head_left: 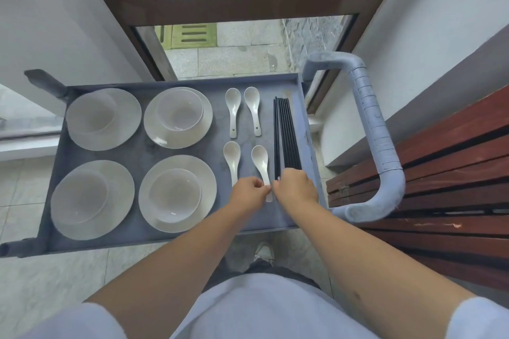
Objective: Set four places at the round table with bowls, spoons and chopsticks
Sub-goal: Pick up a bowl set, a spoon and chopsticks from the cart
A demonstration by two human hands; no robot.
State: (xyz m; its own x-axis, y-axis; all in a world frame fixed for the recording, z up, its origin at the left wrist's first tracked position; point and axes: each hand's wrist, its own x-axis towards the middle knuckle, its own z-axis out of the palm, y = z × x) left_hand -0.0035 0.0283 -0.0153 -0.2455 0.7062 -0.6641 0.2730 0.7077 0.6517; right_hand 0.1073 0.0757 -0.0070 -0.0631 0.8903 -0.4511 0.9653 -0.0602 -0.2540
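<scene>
Fingers of both hands curl at the cart's near right: the right hand (296, 186) grips the near ends of the black chopsticks (286, 135), the left hand (249, 191) pinches the near-right spoon (260, 162). On the grey cart tray (143, 154), four bowls (179, 110) sit on plates (162, 140) at left; three more spoons (232, 107) lie right of them.

No words, numbers, brand names or signs can be read anywhere. The grey cart handle (370, 129) at the right of the frame has a row of short dark lines on it, but they are only marks, not letters. The bowls, spoons and chopsticks on the cart are plain
</scene>
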